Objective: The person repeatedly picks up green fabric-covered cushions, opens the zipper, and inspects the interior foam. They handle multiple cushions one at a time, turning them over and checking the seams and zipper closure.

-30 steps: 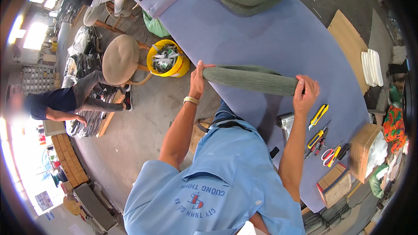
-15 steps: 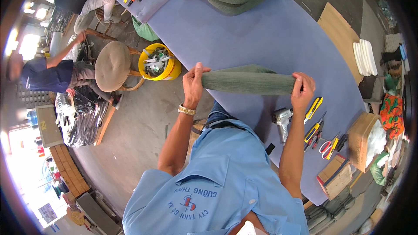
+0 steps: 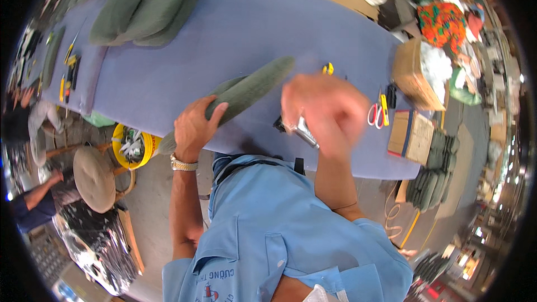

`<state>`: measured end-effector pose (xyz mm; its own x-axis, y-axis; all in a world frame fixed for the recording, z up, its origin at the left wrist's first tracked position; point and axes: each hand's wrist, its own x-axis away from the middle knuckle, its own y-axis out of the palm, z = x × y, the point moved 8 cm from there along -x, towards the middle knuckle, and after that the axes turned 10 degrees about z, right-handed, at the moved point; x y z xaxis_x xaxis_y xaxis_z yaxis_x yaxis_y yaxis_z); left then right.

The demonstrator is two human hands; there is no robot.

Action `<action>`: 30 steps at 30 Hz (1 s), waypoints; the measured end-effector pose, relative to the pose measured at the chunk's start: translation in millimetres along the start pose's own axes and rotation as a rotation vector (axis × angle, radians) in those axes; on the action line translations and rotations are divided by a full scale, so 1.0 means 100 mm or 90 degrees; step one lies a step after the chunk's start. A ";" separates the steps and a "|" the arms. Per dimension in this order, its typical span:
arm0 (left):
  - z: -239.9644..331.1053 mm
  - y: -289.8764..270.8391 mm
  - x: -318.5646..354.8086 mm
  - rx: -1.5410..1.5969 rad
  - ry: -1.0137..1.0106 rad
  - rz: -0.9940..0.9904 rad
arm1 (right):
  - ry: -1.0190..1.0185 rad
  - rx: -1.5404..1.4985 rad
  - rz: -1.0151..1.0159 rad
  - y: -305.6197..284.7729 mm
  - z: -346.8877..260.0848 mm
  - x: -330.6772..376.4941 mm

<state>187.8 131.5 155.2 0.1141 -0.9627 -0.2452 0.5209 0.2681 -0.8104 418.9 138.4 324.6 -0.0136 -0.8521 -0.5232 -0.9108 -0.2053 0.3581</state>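
My left hand (image 3: pixel 196 126) is closed on a long green fabric cushion (image 3: pixel 254 86), which slants up to the right just above the blue-covered table (image 3: pixel 251 28). My right hand (image 3: pixel 327 112) is smeared by motion over the right part of the table. Beside and partly under it shows a silver staple gun (image 3: pixel 305 132); I cannot tell whether the fingers grip it. A yellow tool end (image 3: pixel 328 69) peeks out beyond the right hand. Farther right lie red-handled scissors (image 3: pixel 376 116) and a yellow utility knife (image 3: pixel 384 109).
Green cushions (image 3: pixel 151 5) are piled at the table's far left. A yellow bucket (image 3: pixel 150 145) with scraps stands by the left table edge, near a round stool (image 3: pixel 94 179). Boxes (image 3: pixel 407 75) sit at the right end. Another person's arm (image 3: pixel 42 193) shows at left.
My right hand has let go of the cushion's right end and moved near the staple gun. The cushion, held level by both hands before, now slants from my left hand. The view has turned right.
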 end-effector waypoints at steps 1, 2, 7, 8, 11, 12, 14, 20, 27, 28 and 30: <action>-0.02 0.02 -0.01 0.009 -0.006 -0.010 | -0.043 -0.026 -0.070 0.16 -0.42 -0.07; -0.04 0.03 -0.04 0.015 -0.009 -0.017 | -0.096 -0.065 -0.102 0.20 -0.63 -0.02; -0.21 0.01 -0.03 0.010 -0.015 -0.002 | -0.227 -0.206 -0.310 0.41 -1.16 0.05; -0.21 0.03 -0.05 0.016 -0.014 -0.007 | -0.230 -0.204 -0.306 0.42 -1.20 0.05; -0.11 0.04 -0.09 0.017 -0.001 -0.022 | -0.224 -0.194 -0.202 0.40 -1.29 0.13; -0.08 0.04 -0.11 0.016 0.004 -0.025 | -0.273 -0.213 -0.138 0.40 -1.33 0.15; -0.10 0.02 -0.10 0.020 -0.002 -0.024 | -0.318 -0.241 -0.075 0.44 -1.33 0.16; -0.11 0.02 -0.15 0.040 -0.033 -0.029 | -0.246 -0.210 -0.088 0.51 -1.36 0.12; -0.16 -0.01 -0.11 0.026 -0.042 -0.026 | -0.153 -0.227 -0.098 0.58 -1.33 0.10; -0.16 -0.01 -0.10 0.023 -0.045 -0.029 | -0.160 -0.245 -0.113 0.58 -1.33 0.06; -0.14 -0.01 -0.10 0.021 -0.051 -0.038 | -0.198 -0.285 -0.143 0.60 -1.35 0.03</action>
<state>174.5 141.1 150.6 0.1481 -0.9772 -0.1525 0.5561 0.2098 -0.8042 420.3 58.7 448.9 -0.0227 -0.5964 -0.8024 -0.6441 -0.6051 0.4679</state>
